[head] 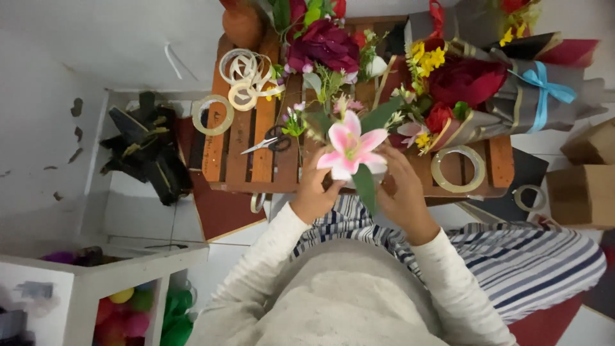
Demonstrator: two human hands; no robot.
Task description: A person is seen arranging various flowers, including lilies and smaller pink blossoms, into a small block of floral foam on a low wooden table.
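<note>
Two hands, left hand (pixel 314 192) and right hand (pixel 403 192), both grip one pink lily (pixel 351 148) (stem hidden); three tape rolls (pixel 457 169) visible.

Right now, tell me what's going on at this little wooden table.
A seated person holds a pink lily with both hands, the left hand and right hand gripping below the bloom, above the near edge of a slatted wooden table. On the table lie scissors, a tape roll, curled ribbon, loose flowers and a wrapped bouquet.
</note>
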